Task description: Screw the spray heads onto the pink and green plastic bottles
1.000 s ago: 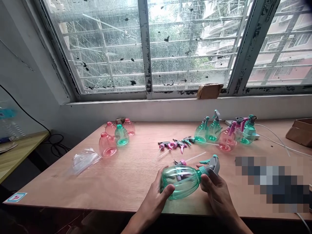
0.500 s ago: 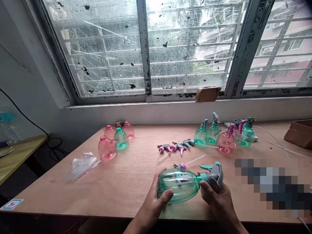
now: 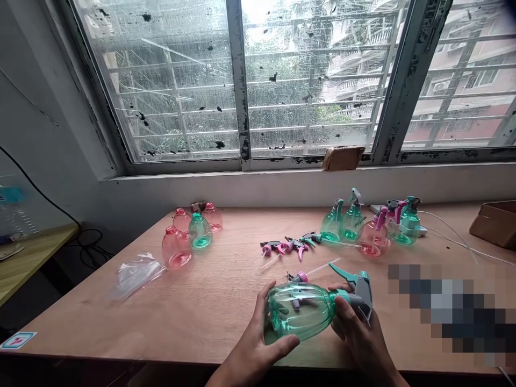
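Observation:
A clear green spray bottle (image 3: 300, 310) lies sideways in both hands above the table's front edge. Its grey and teal spray head (image 3: 363, 293) points right, with the teal trigger up. My left hand (image 3: 262, 333) wraps round the bottle's base end, thumb along the near side. At the neck, my right hand (image 3: 358, 325) grips the teal collar between thumb and fingers. Just behind the bottle lies a pink and grey spray head (image 3: 300, 277) with a straw, partly seen through the green plastic. Several more loose spray heads (image 3: 288, 245) lie farther back.
At the back left stand three pink bottles (image 3: 176, 248) and a green bottle (image 3: 200, 231) without spray heads, near a plastic bag (image 3: 139, 274). Several bottles with heads, including a pink one (image 3: 373, 239), stand back right, by white cables (image 3: 455, 239) and a brown box (image 3: 494, 223).
The bottle has shifted slightly right and down. Its spray head has turned so the trigger stands higher, and my right hand's fingers now sit closer round the collar.

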Available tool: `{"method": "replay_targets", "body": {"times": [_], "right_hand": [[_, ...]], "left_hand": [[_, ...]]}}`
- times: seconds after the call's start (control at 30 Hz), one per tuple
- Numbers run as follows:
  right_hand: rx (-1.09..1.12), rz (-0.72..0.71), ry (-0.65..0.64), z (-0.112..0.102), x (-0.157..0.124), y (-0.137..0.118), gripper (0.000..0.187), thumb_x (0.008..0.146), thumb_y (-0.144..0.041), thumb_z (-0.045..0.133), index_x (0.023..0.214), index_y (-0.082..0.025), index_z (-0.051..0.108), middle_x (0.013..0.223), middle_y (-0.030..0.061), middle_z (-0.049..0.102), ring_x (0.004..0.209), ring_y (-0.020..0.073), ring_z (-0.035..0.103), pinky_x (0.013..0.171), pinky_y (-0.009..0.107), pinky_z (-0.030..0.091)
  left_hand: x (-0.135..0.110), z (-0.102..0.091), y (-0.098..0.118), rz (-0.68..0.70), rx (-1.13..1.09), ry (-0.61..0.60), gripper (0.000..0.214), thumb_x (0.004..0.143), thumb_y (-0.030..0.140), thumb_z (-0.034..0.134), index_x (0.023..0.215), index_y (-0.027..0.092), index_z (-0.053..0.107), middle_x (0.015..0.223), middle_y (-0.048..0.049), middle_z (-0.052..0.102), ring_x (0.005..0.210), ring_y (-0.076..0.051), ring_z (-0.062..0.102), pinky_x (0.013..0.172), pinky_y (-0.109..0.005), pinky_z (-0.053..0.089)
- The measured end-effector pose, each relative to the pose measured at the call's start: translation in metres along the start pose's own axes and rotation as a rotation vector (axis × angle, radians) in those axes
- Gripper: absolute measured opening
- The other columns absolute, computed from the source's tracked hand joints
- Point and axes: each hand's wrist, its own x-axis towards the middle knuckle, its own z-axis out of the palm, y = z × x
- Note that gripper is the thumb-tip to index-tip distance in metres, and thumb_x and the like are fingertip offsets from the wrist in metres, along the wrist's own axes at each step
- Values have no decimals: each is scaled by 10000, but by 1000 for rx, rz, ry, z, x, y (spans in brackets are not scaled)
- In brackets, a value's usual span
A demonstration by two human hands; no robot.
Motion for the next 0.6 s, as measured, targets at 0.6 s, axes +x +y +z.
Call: {"method": "replay_targets", "body": {"times": [0.6], "right_hand": [[-131, -46, 25, -10, 6, 9, 409, 798, -518, 848, 999, -211, 666, 538, -63, 505, 426, 110, 416, 408, 242, 316]], "left_hand": [[3, -2, 0, -21, 31, 122, 704, 939, 601, 682, 1509, 258, 451, 1565, -152, 531, 1488, -388, 441, 1250, -566, 299]]}}
